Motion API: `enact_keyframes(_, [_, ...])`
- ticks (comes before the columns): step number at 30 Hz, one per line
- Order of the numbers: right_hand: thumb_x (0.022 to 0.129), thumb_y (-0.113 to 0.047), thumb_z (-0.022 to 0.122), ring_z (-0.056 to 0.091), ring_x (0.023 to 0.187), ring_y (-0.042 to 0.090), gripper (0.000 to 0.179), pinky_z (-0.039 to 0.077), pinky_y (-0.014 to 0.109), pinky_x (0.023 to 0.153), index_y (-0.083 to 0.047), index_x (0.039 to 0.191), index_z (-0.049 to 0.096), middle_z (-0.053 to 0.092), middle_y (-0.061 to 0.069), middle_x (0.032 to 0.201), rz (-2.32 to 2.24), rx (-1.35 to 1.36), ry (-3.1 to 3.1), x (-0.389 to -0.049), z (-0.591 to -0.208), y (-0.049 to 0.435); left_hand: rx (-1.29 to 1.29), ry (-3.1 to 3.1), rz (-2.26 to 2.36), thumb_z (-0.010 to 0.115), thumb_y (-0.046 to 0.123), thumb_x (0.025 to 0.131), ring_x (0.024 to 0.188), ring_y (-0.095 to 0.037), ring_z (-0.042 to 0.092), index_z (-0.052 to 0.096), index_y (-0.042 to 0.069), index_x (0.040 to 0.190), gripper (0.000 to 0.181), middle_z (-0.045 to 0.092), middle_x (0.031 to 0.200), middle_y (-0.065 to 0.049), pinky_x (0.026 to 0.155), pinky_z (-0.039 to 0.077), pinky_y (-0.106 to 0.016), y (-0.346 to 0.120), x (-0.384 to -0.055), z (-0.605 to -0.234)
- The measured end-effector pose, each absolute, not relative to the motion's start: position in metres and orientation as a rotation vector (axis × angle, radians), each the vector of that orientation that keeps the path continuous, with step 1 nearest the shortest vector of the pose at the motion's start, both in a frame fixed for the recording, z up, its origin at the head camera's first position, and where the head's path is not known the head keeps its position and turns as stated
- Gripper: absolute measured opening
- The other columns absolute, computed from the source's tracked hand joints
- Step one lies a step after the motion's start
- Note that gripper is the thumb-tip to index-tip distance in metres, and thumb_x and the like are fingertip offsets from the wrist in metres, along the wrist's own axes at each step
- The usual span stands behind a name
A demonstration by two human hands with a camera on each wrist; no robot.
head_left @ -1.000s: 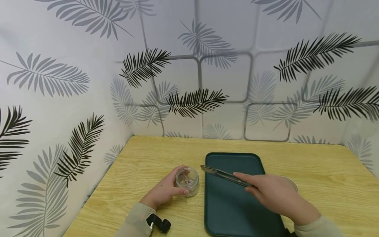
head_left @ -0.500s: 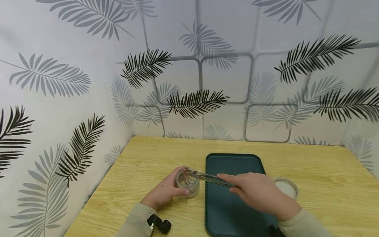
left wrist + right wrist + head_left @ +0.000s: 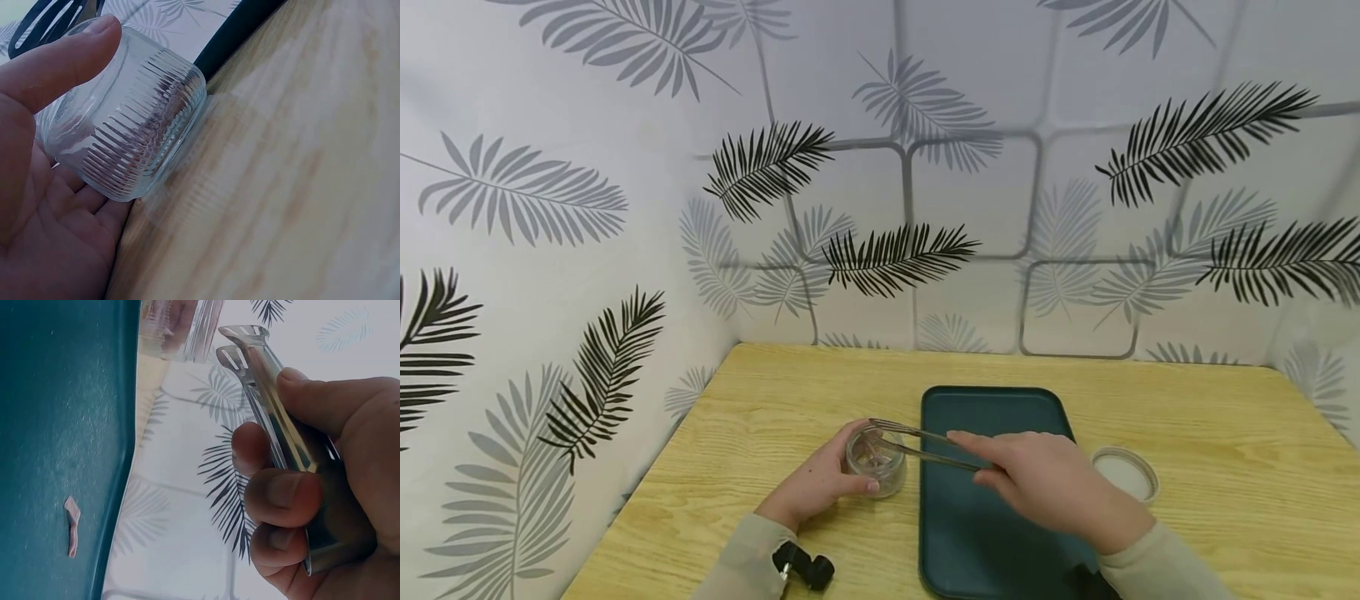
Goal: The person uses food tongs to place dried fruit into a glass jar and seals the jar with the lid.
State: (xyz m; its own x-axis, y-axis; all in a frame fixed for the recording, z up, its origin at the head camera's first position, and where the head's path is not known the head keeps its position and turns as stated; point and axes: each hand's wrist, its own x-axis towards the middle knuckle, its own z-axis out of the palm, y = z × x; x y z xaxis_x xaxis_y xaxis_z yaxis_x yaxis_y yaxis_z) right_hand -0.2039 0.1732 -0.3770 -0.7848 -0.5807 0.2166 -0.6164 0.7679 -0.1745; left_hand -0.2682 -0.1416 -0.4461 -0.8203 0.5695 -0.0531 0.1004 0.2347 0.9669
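Note:
My left hand [image 3: 820,479] grips a small glass jar [image 3: 889,479] round its side, thumb at the front, on the wooden table. Pinkish-brown pieces [image 3: 165,112] show through the jar's ribbed lower wall in the left wrist view. Metal tongs [image 3: 936,458] with slotted ends are held in my right hand [image 3: 1052,483], which reaches over the tray from the right. Their arms stand apart, and the tips overlap the jar's mouth in the head view. In the right wrist view, a small pinkish strip [image 3: 72,525] lies on the dark green tray [image 3: 75,425].
The tray extends from the middle of the table [image 3: 805,383] towards its front, just right of the jar. A round pale lid [image 3: 1126,473] lies to the right of the tray, beyond my right wrist. Leaf-patterned cloth [image 3: 880,200] rises behind the table and at its left.
My right hand has moved left, bringing the tongs from above the tray to the jar's mouth. Since half a second ago the tongs' arms have spread. My left hand stays on the jar.

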Motion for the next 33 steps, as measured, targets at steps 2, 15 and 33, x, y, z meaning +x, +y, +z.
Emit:
enact_keyframes(2, [0.09, -0.047, 0.055, 0.046, 0.059, -0.007, 0.054, 0.035, 0.022, 0.048, -0.041, 0.141, 0.039, 0.062, -0.022, 0.09, 0.365, 0.947, -2.817, -0.204, -0.378, 0.177, 0.623, 2.119, 1.612, 0.075, 0.016, 0.081, 0.119, -0.031, 0.046, 0.024, 0.019, 0.147, 0.084, 0.039, 0.14, -0.008, 0.094, 0.039, -0.036, -0.142, -0.268, -0.446])
enact_keyframes(15, [0.09, -0.052, 0.051, 0.039, 0.047, -0.001, 0.057, 0.033, 0.023, 0.044, -0.039, 0.143, 0.035, 0.048, -0.024, 0.069, 0.408, 0.757, -2.984, -0.198, -0.384, 0.213, 0.715, 2.181, 1.603, 0.076, 0.024, 0.08, 0.127, -0.021, 0.04, 0.031, 0.029, 0.143, 0.077, 0.039, 0.144, -0.001, 0.101, 0.032, -0.04, -0.145, -0.281, -0.472])
enact_keyframes(33, [0.086, -0.049, 0.059, 0.041, 0.053, 0.006, 0.062, 0.034, 0.028, 0.051, -0.031, 0.142, 0.041, 0.048, -0.011, 0.067, 0.498, 0.417, -3.269, -0.187, -0.4, 0.299, 0.698, 2.144, 1.617, 0.076, 0.026, 0.08, 0.128, -0.019, 0.039, 0.03, 0.029, 0.144, 0.078, 0.038, 0.145, 0.002, 0.102, 0.03, -0.042, -0.146, -0.283, -0.474])
